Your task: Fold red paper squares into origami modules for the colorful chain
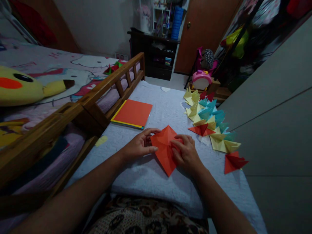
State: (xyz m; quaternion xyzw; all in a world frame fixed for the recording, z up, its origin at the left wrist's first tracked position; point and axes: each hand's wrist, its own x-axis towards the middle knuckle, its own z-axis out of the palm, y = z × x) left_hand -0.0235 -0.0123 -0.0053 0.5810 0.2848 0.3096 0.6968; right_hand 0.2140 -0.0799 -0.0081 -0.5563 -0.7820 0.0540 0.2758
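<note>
A creased sheet of orange-red origami paper (166, 152), folded into a kite-like diamond, lies between my hands with one point toward me. My left hand (141, 144) grips its left corner, thumb on top and fingers curled at the edge. On the right side, my right hand (186, 152) pinches and presses the paper near its right corner. Beyond my left hand sits a stack of coloured paper (133, 112), with an orange sheet on top and yellow and green edges below. Folded paper figures (223, 141) in yellow, blue and red stand in rows to the right.
The work lies on a bed with a pale blue sheet (161, 97). A wooden rail (117, 83) runs along the left, with a second bed and a yellow plush toy (21, 86) behind it. A white cabinet (275, 130) borders the right side.
</note>
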